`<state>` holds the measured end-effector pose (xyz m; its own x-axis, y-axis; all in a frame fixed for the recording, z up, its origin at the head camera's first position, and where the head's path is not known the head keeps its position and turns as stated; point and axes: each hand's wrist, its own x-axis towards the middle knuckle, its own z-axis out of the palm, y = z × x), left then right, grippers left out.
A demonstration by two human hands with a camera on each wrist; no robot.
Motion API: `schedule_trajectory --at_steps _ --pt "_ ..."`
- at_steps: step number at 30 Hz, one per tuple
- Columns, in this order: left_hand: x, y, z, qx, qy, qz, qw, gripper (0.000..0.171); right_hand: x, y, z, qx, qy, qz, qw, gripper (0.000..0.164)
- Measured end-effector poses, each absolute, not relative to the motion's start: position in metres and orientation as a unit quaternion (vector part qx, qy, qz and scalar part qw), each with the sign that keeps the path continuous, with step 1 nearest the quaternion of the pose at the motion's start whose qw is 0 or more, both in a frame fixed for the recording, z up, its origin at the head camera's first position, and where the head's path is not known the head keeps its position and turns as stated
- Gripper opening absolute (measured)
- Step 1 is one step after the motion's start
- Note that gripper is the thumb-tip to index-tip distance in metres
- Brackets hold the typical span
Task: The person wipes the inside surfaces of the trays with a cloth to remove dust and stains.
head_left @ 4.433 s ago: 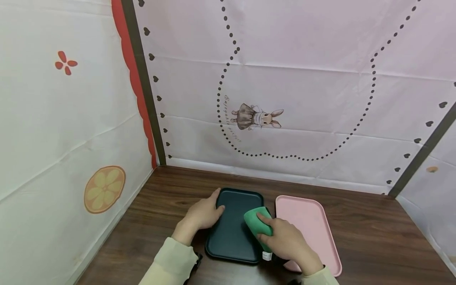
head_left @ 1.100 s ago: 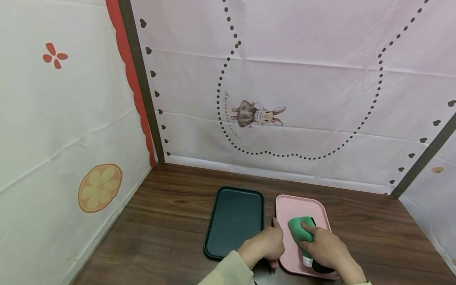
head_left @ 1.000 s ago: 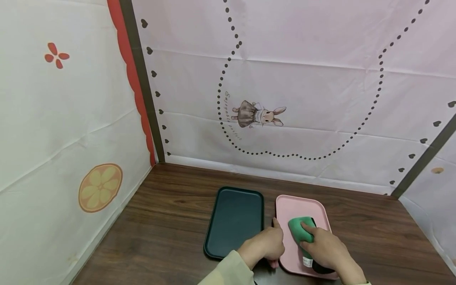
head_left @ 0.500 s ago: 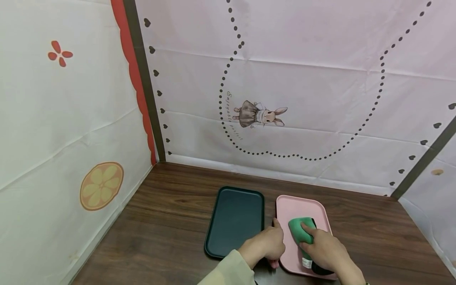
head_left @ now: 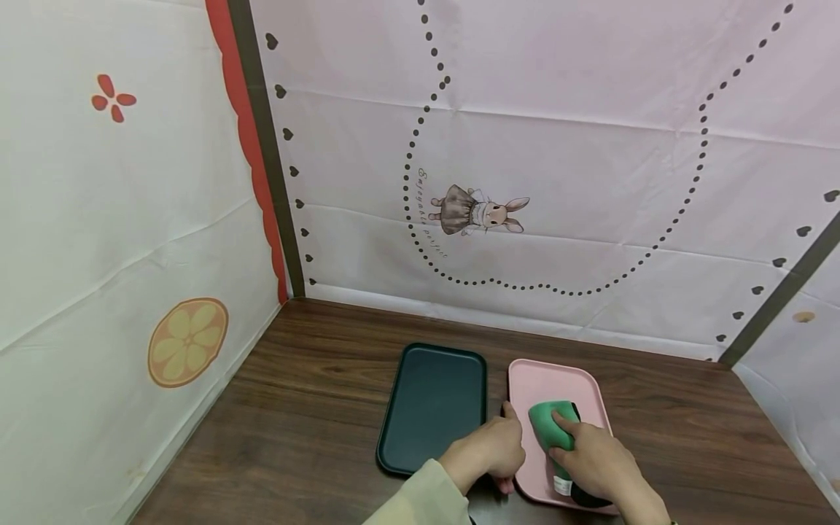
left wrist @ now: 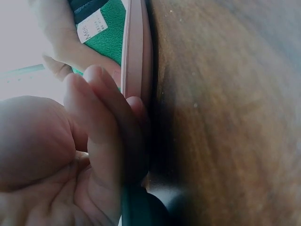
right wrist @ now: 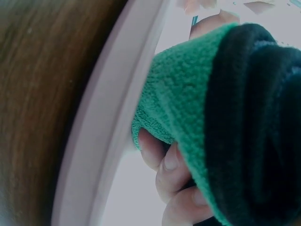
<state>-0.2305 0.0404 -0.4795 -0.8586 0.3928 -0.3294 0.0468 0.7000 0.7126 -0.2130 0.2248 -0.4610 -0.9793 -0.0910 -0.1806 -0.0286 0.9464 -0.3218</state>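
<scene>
A folded green cloth [head_left: 553,425] with a dark edge and a white tag is on the pink tray [head_left: 541,375]. My right hand [head_left: 599,459] holds it from above, thumb and fingers round its sides. In the right wrist view several fingers [right wrist: 174,172] curl under the fluffy green cloth. At the tray's near-left rim is my left hand [head_left: 488,452], one finger straight along the edge. The left wrist view shows its other fingers [left wrist: 106,113] bent loosely beside the tray's outer wall. Whether they press on the wall is hard to tell.
A dark green tray [head_left: 436,401] lies left of the pink one, with a narrow gap between them. Both stand on a brown wooden table [head_left: 289,408]. Printed cloth walls [head_left: 558,182] rise at the back and on both sides.
Earlier, my right hand had the cloth on the dark tray while my left touched that tray's left edge. Both hands moved right to the pink tray. Lately the cloth shifted only slightly left.
</scene>
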Motion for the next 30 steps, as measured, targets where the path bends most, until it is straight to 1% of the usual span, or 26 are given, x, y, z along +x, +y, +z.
schedule_trajectory --at_steps 7,17,30 --pt "-0.231 0.039 -0.48 0.119 0.884 0.378 0.246 0.075 -0.212 0.221 -0.461 -0.033 0.981 -0.164 0.094 0.062" --pt "-0.231 0.04 -0.482 0.116 0.888 0.374 0.241 0.074 -0.21 0.217 -0.462 -0.041 0.983 -0.159 0.087 0.064" --pt "-0.234 0.039 -0.482 0.113 0.88 0.381 0.259 0.074 -0.204 0.212 -0.461 -0.035 0.98 -0.171 0.096 0.062"
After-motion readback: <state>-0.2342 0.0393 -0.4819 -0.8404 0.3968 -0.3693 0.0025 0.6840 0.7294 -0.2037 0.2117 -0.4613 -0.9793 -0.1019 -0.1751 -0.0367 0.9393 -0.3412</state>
